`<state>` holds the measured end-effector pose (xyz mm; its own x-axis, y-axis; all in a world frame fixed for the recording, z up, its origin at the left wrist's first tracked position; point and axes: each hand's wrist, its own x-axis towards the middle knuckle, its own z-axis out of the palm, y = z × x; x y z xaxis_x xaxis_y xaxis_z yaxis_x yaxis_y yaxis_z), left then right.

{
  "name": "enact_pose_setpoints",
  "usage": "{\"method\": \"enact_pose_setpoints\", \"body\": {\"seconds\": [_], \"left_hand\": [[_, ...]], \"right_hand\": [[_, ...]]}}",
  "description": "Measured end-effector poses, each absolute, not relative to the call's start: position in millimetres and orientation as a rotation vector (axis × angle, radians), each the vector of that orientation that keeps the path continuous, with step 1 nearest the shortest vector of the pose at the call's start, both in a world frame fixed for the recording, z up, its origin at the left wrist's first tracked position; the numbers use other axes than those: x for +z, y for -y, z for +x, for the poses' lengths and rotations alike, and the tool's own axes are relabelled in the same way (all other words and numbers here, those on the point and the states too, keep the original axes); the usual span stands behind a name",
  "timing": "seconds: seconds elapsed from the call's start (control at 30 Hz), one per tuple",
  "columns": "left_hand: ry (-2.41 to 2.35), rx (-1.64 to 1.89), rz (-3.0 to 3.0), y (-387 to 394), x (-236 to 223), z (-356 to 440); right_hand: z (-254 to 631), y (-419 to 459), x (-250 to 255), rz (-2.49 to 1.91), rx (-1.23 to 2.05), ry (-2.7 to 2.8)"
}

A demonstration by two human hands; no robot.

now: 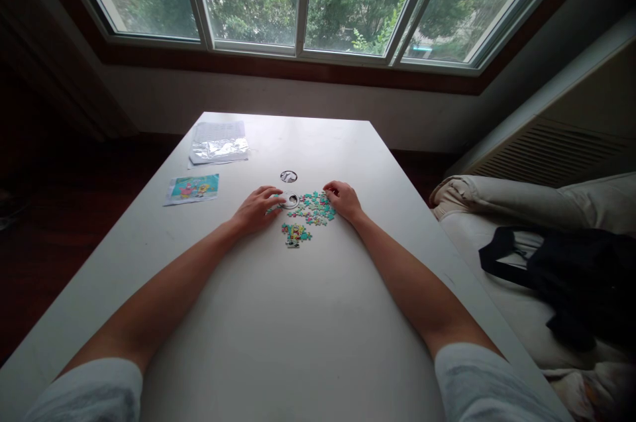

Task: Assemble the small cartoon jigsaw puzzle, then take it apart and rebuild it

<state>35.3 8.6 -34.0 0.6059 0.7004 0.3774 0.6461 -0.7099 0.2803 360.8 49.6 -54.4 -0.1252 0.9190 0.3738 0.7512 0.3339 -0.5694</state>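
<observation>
On the white table, my left hand (258, 209) rests beside a small round tin (289, 200), its fingers apart and curved at the tin's left rim. Loose jigsaw puzzle pieces (318, 208), mostly teal with some pink and yellow, lie spread between my hands. At the right edge of this pile my right hand (342, 199) has its thumb and fingers pinched together. Whatever sits between those fingertips is too small to make out. Closer to me lies a joined section of puzzle (295, 234) with a yellow figure on it.
A round lid-like disc (289, 176) lies beyond the tin. To the left are a colourful reference picture (193, 189) and a clear plastic bag on papers (219, 142). Right of the table, a pale sofa (517, 203) carries a dark bag (571, 269).
</observation>
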Motion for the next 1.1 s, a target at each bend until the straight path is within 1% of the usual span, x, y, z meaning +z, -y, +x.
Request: {"method": "enact_pose_setpoints", "body": {"seconds": [0.2,0.4,0.67,0.8,0.97,1.03,1.1], "left_hand": [[-1.306,0.795,2.615,-13,-37,30],[-1.31,0.776,2.578,-15,-37,27],[-1.305,0.746,2.579,-17,-39,26],[-1.306,0.746,2.586,-18,-40,26],[-1.312,0.735,2.583,-18,-42,26],[-1.307,0.717,2.584,-17,-42,25],[-1.303,0.706,2.583,-17,-42,25]], "right_hand": [[361,-48,-52,-1.445,0.326,1.929],[372,-46,-36,-1.345,0.489,2.147],[381,-46,-31,-1.269,0.531,2.29],[381,-47,-33,-1.252,0.623,2.239],[388,-47,-35,-1.281,0.877,1.986],[390,-49,-37,-1.314,0.888,1.866],[392,-51,-41,-1.355,0.81,1.791]]}}
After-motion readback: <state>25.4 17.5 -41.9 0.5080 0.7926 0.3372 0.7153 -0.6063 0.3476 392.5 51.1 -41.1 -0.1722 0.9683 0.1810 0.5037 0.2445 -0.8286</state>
